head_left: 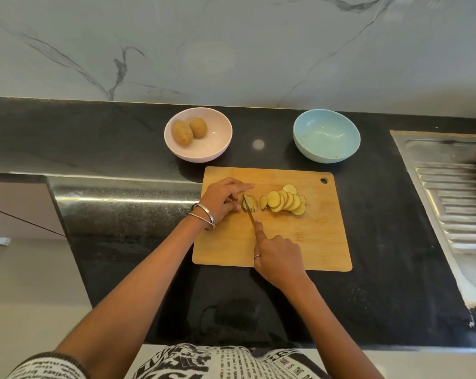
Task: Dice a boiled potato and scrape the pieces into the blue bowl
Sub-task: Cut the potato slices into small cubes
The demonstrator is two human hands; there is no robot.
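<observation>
Wooden cutting board (299, 242), matt, fine grain. Counter (382, 242): black speckled stone, glossy. Wall (231, 45) at 12 o'clock: smooth veined marble. Drainboard (455, 203) at 3 o'clock: ribbed steel, dull sheen. Pink bowl (215, 149) & blue bowl (327, 149): matt, prob. plastic. Knife blade (250, 212): shiny metal.

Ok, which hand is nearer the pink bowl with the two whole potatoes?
Left. The left hand rests on the cutting board holding the potato end, just below the pink bowl. The right hand grips the knife lower on the board, farther away.
</observation>
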